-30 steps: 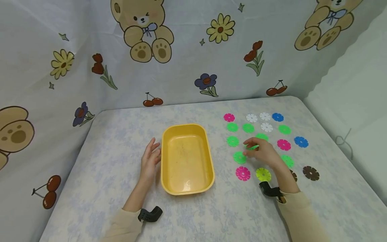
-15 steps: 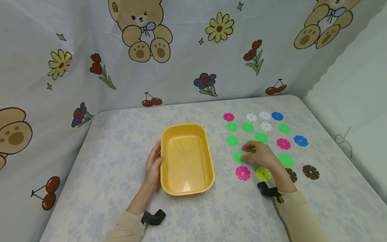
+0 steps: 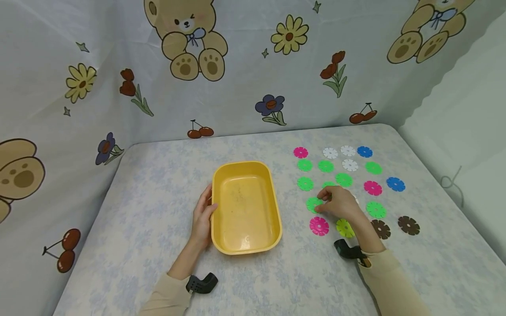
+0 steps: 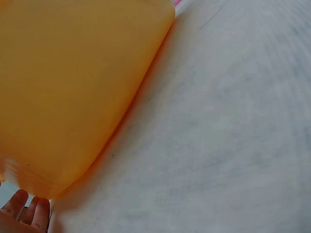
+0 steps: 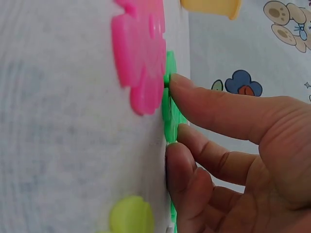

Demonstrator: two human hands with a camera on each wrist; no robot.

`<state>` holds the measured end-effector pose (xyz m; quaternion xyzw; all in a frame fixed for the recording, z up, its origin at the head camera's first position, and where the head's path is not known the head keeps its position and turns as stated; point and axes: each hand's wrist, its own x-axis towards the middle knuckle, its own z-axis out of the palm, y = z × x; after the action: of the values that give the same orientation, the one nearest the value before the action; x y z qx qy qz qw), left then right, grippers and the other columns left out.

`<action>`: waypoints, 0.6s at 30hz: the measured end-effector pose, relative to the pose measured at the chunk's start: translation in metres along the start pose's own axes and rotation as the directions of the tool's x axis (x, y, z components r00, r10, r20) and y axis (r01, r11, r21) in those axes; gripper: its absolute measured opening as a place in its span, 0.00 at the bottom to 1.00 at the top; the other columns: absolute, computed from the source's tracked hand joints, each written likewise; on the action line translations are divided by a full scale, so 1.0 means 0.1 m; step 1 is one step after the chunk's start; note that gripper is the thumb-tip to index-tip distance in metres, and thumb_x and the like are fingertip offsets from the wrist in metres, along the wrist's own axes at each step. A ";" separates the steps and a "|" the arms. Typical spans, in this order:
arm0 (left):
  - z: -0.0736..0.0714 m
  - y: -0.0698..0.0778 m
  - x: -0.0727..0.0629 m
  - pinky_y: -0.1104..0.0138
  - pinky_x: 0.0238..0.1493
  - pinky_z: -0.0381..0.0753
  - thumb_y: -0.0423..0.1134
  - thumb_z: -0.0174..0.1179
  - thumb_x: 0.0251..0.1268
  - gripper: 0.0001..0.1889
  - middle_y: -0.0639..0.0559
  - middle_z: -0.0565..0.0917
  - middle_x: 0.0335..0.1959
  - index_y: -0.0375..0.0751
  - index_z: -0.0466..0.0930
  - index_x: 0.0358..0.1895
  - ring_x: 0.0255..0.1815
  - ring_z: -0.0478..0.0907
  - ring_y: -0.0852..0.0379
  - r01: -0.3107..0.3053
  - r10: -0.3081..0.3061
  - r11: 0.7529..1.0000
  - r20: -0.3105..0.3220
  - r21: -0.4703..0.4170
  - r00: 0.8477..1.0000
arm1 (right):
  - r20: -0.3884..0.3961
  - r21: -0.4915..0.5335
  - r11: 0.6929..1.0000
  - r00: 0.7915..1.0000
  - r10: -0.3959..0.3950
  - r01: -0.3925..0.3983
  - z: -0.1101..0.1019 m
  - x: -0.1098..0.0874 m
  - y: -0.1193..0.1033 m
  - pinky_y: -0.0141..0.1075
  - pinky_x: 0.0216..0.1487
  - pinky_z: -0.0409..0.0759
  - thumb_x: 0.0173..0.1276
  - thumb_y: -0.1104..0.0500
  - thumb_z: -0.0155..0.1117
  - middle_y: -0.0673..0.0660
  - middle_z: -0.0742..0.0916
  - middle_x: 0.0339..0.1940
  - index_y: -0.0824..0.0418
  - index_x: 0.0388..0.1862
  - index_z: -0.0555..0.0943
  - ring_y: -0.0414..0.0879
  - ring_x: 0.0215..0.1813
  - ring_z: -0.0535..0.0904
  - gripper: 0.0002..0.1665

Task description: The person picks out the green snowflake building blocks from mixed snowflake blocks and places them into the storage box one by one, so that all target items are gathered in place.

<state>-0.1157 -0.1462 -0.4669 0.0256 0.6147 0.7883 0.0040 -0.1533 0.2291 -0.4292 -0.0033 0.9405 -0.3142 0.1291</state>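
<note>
A yellow plastic tray [image 3: 245,210] lies on the table in front of me, its wall large in the left wrist view. My left hand [image 3: 202,217] grips the tray's left side, thumb over the rim and fingers outside. To the right, my right hand [image 3: 341,203] is low over a group of notched plastic discs. Its thumb and bent fingers pinch a green snowflake disc [image 5: 169,104] at the edge, close to the tabletop. Beside that disc lies a pink disc [image 5: 141,56], with a yellow-green disc [image 5: 131,216] nearer the wrist.
More discs lie flat on the right, including a blue disc [image 3: 395,184], a white disc [image 3: 350,165] and a brown disc [image 3: 409,225]. A patterned cloth [image 3: 237,66] hangs behind the table [image 3: 158,175]. A pale cord [image 3: 453,186] lies past the right edge.
My left hand has moved right to the tray and closed over its rim. My right hand has drawn slightly down, bringing thumb and fingers onto the green disc.
</note>
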 end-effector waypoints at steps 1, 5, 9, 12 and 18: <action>0.00 0.00 0.00 0.71 0.57 0.76 0.28 0.40 0.74 0.31 0.44 0.56 0.77 0.43 0.50 0.79 0.68 0.66 0.51 0.000 0.000 1.000 -0.001 0.003 1.000 | 0.001 -0.005 1.000 1.000 0.001 -0.001 0.00 0.00 0.00 0.37 0.38 0.72 0.53 0.57 0.77 0.59 0.83 0.38 0.65 0.42 0.83 0.50 0.40 0.75 0.20; 0.00 -0.01 0.00 0.72 0.57 0.75 0.28 0.40 0.74 0.31 0.44 0.56 0.77 0.43 0.50 0.79 0.68 0.65 0.50 -0.001 0.001 1.000 -0.005 0.012 1.000 | 0.003 -0.011 1.000 1.000 0.000 0.000 0.00 0.00 -0.01 0.37 0.38 0.72 0.53 0.57 0.77 0.59 0.83 0.37 0.65 0.41 0.81 0.50 0.40 0.75 0.20; -0.01 -0.01 0.00 0.72 0.58 0.75 0.27 0.40 0.74 0.31 0.42 0.56 0.76 0.43 0.50 0.79 0.69 0.64 0.49 -0.004 0.004 1.000 -0.006 0.010 1.000 | 0.005 0.011 1.000 1.000 -0.009 0.009 0.00 0.00 -0.01 0.37 0.36 0.71 0.53 0.59 0.76 0.58 0.81 0.35 0.65 0.41 0.80 0.49 0.38 0.74 0.19; -0.01 -0.01 0.01 0.72 0.58 0.75 0.27 0.40 0.75 0.30 0.42 0.57 0.76 0.43 0.50 0.78 0.68 0.65 0.50 -0.005 0.005 1.000 -0.007 0.005 1.000 | 0.005 0.024 1.000 1.000 -0.015 0.015 -0.01 -0.01 -0.02 0.37 0.34 0.71 0.54 0.59 0.76 0.57 0.81 0.33 0.65 0.40 0.79 0.49 0.36 0.74 0.19; -0.01 -0.02 0.01 0.72 0.57 0.76 0.28 0.40 0.75 0.31 0.42 0.57 0.76 0.43 0.50 0.79 0.67 0.66 0.52 -0.009 0.009 1.000 -0.005 -0.001 1.000 | -0.001 0.012 1.000 1.000 -0.019 0.019 -0.02 -0.02 -0.02 0.36 0.32 0.69 0.55 0.58 0.76 0.54 0.81 0.31 0.63 0.41 0.79 0.47 0.33 0.74 0.18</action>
<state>-0.1168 -0.1465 -0.4686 0.0263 0.6142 0.7887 -0.0011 -0.1525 0.2292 -0.4260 -0.0112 0.9386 -0.3211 0.1258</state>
